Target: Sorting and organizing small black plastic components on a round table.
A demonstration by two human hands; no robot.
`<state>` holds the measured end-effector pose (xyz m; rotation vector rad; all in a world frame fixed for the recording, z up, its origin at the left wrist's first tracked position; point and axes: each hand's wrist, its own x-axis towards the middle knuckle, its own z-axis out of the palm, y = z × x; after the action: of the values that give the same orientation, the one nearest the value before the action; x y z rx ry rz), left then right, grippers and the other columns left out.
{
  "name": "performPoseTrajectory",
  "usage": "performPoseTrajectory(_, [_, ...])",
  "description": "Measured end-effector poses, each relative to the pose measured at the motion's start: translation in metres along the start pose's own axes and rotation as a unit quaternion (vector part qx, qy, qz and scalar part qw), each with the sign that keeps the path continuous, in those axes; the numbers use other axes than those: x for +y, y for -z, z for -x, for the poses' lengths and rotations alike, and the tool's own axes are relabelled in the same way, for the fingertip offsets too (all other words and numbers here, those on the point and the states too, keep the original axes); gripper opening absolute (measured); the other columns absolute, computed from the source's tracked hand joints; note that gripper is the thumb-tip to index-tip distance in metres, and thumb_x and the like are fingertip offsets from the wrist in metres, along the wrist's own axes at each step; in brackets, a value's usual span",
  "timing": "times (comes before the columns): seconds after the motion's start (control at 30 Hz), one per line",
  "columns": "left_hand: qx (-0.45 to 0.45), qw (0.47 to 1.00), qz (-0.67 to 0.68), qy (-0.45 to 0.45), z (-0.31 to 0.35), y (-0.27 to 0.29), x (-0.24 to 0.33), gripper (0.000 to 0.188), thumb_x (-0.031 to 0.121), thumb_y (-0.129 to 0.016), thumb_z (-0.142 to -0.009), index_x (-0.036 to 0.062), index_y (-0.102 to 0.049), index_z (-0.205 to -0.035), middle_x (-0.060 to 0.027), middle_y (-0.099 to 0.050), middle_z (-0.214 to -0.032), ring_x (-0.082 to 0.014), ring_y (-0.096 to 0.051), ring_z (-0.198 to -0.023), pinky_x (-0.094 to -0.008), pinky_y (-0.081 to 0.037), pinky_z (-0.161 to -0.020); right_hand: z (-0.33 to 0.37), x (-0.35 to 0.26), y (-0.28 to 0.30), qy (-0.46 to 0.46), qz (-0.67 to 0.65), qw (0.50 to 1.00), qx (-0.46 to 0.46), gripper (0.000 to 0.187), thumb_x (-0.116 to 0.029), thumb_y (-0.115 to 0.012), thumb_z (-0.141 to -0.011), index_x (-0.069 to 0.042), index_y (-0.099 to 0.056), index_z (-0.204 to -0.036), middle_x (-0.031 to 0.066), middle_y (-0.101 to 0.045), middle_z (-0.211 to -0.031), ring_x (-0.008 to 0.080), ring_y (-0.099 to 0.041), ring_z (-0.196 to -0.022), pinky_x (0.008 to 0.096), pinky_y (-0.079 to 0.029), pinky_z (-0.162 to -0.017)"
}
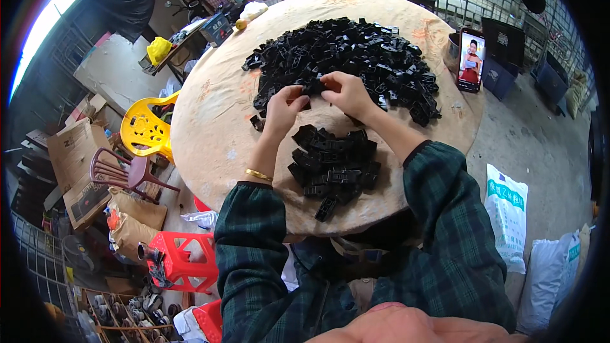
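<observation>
Here we are at the big round worktop [197,130], draped in a peach-coloured cloth, and across its far half sprawls a huge heap of black parts [337,51]. Closer in, between the forearms, sits the smaller pile [333,159], a loose stack near the worktop's front edge. Now to the hands, both at the near fringe of the heap: the left hand [286,108] is curled, thumb against fingers, and the right hand [348,94] comes in opposite, fingertips bent to a pinch. Between them, raised to the fingertips, a small black piece [313,86], apparently gripped from both sides! It looks like hard plastic, so I'd call it light and stiff, a touch slippery on those shiny faces; thin edges or clips, if it has any, might snap under a hard twist. Best hold, I'd say, is a fingertip pinch on its solid sides. But what a tough one to read: black against black, its outline melts into the heap, the fingers cover its ends, and I can't tell whether it's one part or two joined. The heap's lower layers are buried from sight, too.
</observation>
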<state>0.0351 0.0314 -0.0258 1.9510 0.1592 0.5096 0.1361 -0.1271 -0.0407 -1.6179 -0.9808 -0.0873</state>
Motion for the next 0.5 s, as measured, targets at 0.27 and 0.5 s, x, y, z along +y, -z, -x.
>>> performPoseTrajectory(0.27, [-0.009,0.954,0.297,0.037,0.006,-0.007,0.007,0.035,0.008,-0.060,-0.088,-0.0033,-0.050,-0.120,-0.0113,-0.062,-0.102,-0.0158,-0.063,-0.087,-0.0273,-0.053,-0.080,0.005,-0.022,0.001,0.032,-0.068,0.997,0.013,0.030,0.001,-0.067,-0.076,0.004,-0.061,-0.105,0.0103,-0.066,-0.094,0.0126,-0.063,-0.086,0.0247,-0.052,-0.077])
performPoseTrajectory(0.5, [0.022,0.960,0.276,0.030,0.009,-0.009,0.010,0.034,0.008,-0.057,-0.090,-0.0017,-0.051,-0.122,-0.0108,-0.061,-0.106,-0.0175,-0.063,-0.090,-0.0305,-0.054,-0.083,0.008,-0.030,0.001,0.076,-0.040,0.996,0.025,0.025,0.001,-0.068,-0.076,0.004,-0.063,-0.101,0.0087,-0.064,-0.092,0.0133,-0.063,-0.082,0.0241,-0.052,-0.073])
